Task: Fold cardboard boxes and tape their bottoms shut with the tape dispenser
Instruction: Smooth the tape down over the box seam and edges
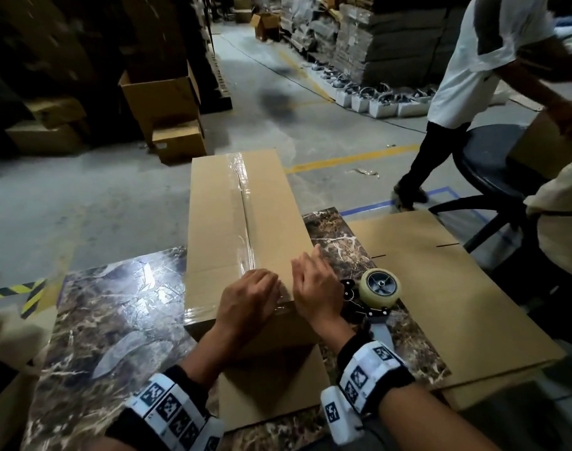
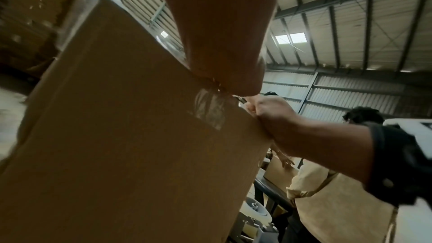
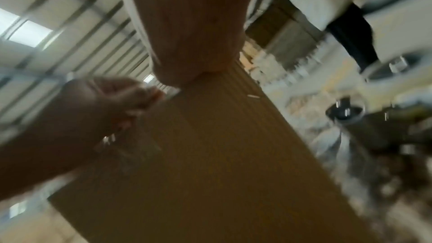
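Note:
A long cardboard box (image 1: 219, 222) lies on the marble table (image 1: 115, 304), with clear tape (image 1: 245, 203) running down its centre seam. Both hands rest on the top at its near end. My left hand (image 1: 255, 288) presses the tape at the near edge, fingers lightly curved. Just to its right, my right hand (image 1: 310, 275) lies flat on the cardboard. In the left wrist view the tape end (image 2: 210, 112) sticks down the box's near face (image 2: 117, 136). The tape dispenser (image 1: 377, 292) sits on the table right of the box, untouched. The right wrist view is blurred.
A flat unfolded cardboard sheet (image 1: 441, 304) lies on the table's right side, past the dispenser. A person in a white shirt (image 1: 467, 76) leans by a black stool (image 1: 486, 157); another person (image 1: 561, 222) is at the right edge. Stacked boxes (image 1: 161, 102) stand on the floor beyond.

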The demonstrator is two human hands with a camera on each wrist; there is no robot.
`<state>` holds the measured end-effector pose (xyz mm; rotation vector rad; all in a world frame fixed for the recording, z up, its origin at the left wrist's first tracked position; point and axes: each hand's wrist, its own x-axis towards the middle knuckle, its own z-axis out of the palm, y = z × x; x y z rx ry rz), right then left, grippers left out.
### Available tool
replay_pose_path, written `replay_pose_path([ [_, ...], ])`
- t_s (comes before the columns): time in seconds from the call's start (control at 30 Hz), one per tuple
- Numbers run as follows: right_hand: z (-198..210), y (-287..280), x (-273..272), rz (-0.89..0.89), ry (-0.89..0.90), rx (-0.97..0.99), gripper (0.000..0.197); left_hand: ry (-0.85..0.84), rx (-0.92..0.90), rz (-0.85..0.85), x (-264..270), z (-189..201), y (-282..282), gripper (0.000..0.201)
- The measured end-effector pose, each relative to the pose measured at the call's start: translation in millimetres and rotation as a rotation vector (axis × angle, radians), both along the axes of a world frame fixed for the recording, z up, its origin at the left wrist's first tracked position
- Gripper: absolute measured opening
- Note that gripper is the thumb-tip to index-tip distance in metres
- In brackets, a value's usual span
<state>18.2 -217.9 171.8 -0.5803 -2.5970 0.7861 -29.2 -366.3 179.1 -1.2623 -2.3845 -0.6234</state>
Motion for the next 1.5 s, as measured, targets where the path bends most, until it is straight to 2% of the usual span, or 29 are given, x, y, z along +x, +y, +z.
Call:
replay_pose_path([
  [0.07,-10.7,-2.9,2.1,0.016,0.135,0.108,0.057,0.017,-0.079,-0.078,-8.5,-1.4,-12.8,0.032],
  [0.13,-14.6,3.8,3.1,0.052,0.190,0.172,0.059,0.038,-0.173,-0.144,-18.1,-4.1,-21.3,0.041],
  [0.27,-29.1,16.5,4.7,0.218,0.128,0.397,0.063,0.012,-0.417,-0.188,-32.9,-14.5,-39.8,0.067],
  [0.33,-36.2,24.1,6.6,0.267,0.091,0.476,0.066,0.033,-0.506,-0.191,-34.6,-18.0,-42.5,0.072],
  [0.5,-32.0,36.3,10.3,0.391,0.034,0.624,0.081,0.140,-0.479,-0.158,-31.7,-20.5,-39.6,0.074],
  [0.57,-28.9,38.6,12.2,0.442,-0.036,0.636,0.084,0.155,-0.485,-0.168,-31.6,-20.3,-40.7,0.088],
  [0.63,-23.0,40.6,14.7,0.474,-0.102,0.642,0.090,0.080,-0.557,-0.167,-32.0,-18.4,-41.0,0.107],
  [0.77,6.5,41.5,13.1,0.469,-0.112,0.600,0.101,-0.044,-0.623,-0.162,-31.9,-4.0,-37.3,0.106],
  [0.83,14.3,43.0,6.9,0.457,-0.064,0.531,0.094,-0.039,-0.597,-0.157,-33.7,0.8,-38.7,0.097],
  [0.93,-3.1,44.9,6.7,0.425,0.036,0.508,0.082,-0.025,-0.582,-0.096,-31.8,-5.6,-44.0,0.082],
  [1.1,-34.3,48.0,11.5,0.406,0.175,0.497,0.072,-0.043,-0.589,-0.022,-29.8,-10.3,-42.8,0.091],
  [1.23,-33.0,54.1,10.1,0.471,0.173,0.522,0.076,-0.015,-0.624,0.009,-27.2,-7.4,-40.5,0.102],
  [1.3,-31.4,52.8,14.1,0.469,0.142,0.495,0.081,-0.057,-0.677,0.009,-27.9,-6.7,-41.2,0.109],
  [1.4,-20.5,40.0,19.3,0.388,0.110,0.471,0.082,-0.044,-0.615,0.004,-27.4,-5.1,-40.6,0.113],
  [1.5,-0.8,19.2,9.8,0.265,0.069,0.489,0.080,-0.113,-0.598,-0.018,-31.9,-3.0,-41.7,0.113],
])
